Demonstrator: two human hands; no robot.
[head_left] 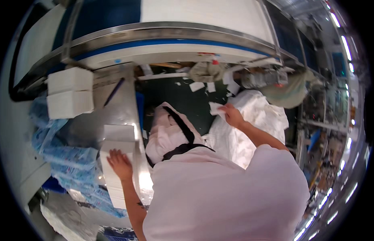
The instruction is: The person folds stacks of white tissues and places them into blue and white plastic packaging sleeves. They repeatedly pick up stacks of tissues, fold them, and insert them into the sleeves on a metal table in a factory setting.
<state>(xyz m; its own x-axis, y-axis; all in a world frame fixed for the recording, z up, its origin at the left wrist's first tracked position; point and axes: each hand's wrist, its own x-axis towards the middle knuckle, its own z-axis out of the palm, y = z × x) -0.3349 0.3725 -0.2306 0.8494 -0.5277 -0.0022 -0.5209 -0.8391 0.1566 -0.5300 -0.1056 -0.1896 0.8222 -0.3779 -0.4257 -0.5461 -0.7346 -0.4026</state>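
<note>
My left hand [120, 164] lies with fingers spread on a long white stack of folded paper [117, 182], which rests on a metal table. A loose white piece [119, 133] lies at the stack's far end. Off to the right, my right hand [233, 115] pinches a small white piece of paper [217, 109], beside a large white plastic bag [251, 120]. Whether the piece is paper or tissue is hard to make out.
Two white paper blocks [70, 94] and a dark blue pen-like stick [114, 92] lie on the metal table [80, 130]. Blue printed plastic film [70, 160] drapes its left side. A conveyor with a metal rail [167, 30] runs across the back. White scraps [197, 86] litter the dark green floor.
</note>
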